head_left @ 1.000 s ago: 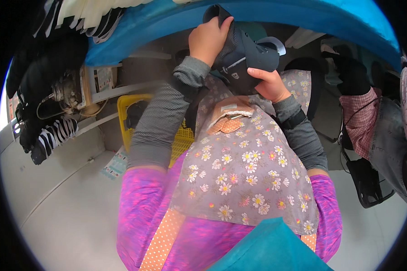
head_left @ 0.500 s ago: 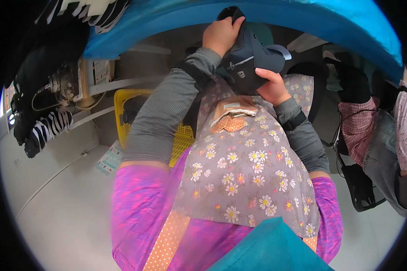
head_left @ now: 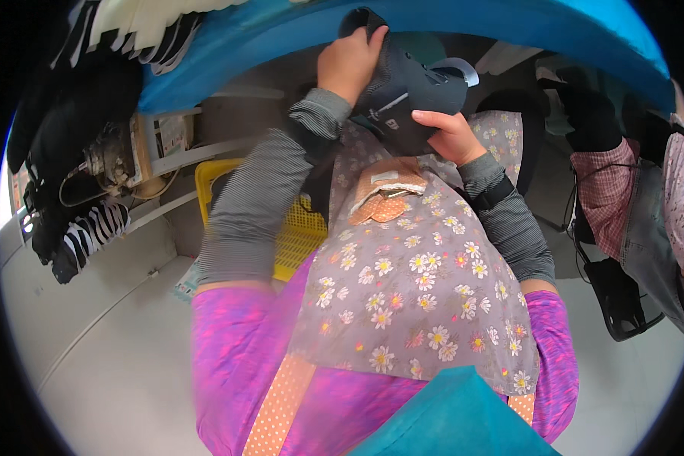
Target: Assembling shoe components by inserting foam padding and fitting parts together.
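A dark cap (head_left: 406, 99) is held up over my lap, just below the blue cloth edge. My left hand (head_left: 348, 67) is closed on its upper left edge, thumb pointing up along the dark mesh-like fabric. At the lower right of the cap, my right hand (head_left: 456, 140) pinches it with the thumb on top; its other fingers are mostly hidden underneath. A pale curved strip (head_left: 462, 70) sticks out at the cap's right side. Small light marks show on its dark face.
The blue cloth-covered surface (head_left: 266, 53) curves across the top. Black-and-white striped pieces (head_left: 95, 232) hang at left beside a machine part (head_left: 114, 159). A yellow basket (head_left: 300, 243) stands beyond my left forearm. At right sits another person (head_left: 604, 194) near a black stool-like frame (head_left: 619, 304).
Both hands and the cap sit slightly further left in view, along with a shift of the whole scene. The pale strip now shows as a fuller curve. Both hands keep their hold.
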{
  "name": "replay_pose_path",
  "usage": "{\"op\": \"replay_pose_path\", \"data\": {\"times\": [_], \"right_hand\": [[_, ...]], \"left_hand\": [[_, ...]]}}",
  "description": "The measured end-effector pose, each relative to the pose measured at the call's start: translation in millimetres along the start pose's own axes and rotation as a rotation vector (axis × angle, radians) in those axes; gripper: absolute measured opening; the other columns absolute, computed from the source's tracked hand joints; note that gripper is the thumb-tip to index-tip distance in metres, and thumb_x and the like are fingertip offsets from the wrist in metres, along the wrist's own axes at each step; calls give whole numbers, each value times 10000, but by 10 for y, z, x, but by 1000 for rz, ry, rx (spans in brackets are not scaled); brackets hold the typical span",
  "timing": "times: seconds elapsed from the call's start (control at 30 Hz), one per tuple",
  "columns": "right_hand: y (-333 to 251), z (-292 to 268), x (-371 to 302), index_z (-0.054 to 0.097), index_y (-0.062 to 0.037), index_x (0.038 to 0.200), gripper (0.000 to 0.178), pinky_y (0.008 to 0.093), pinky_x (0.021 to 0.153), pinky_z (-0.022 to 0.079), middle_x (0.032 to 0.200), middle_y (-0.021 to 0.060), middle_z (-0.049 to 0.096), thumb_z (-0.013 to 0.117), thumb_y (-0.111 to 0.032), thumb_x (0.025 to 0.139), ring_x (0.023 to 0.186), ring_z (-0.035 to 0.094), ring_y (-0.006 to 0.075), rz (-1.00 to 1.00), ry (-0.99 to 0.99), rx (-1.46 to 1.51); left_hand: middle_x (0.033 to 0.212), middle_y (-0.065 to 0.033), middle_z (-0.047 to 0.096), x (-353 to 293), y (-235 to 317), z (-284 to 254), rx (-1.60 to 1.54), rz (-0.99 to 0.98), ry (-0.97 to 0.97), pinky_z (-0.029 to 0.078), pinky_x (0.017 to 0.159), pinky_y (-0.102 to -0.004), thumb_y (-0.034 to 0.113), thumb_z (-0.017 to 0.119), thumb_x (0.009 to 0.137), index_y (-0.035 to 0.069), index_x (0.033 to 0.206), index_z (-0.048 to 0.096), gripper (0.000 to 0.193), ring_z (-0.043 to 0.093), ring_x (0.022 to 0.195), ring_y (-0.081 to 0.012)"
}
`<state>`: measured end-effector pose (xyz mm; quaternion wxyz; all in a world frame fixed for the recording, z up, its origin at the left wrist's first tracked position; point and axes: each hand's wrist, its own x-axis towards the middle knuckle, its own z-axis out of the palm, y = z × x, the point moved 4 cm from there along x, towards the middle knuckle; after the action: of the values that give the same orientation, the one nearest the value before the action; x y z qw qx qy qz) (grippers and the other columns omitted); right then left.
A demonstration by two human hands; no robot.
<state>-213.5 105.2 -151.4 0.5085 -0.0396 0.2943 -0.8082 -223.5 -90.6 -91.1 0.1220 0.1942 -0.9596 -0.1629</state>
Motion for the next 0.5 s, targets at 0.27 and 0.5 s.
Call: {"op": "replay_pose_path", "data": {"times": [0.27, 0.5], "right_hand": [[55, 15, 7, 620, -27, 1222, 342, 304, 908, 494, 1155, 39, 657, 651, -61, 883, 1039, 611, 161, -19, -24, -66], [124, -82, 44, 526, -10, 1338, 445, 386, 1030, 457, 1282, 105, 609, 573, -58, 898, 1178, 588, 237, 75, -28, 11]], "left_hand": [[694, -229, 637, 170, -6, 241, 101, 189, -137, 514, 581, -500, 519, 429, 1000, 32, 820, 638, 560, 634, 669, -423], [647, -176, 655, 94, 29, 113, 90, 143, -21, 530, 539, -473, 496, 453, 992, 62, 776, 660, 527, 659, 608, -372]]}}
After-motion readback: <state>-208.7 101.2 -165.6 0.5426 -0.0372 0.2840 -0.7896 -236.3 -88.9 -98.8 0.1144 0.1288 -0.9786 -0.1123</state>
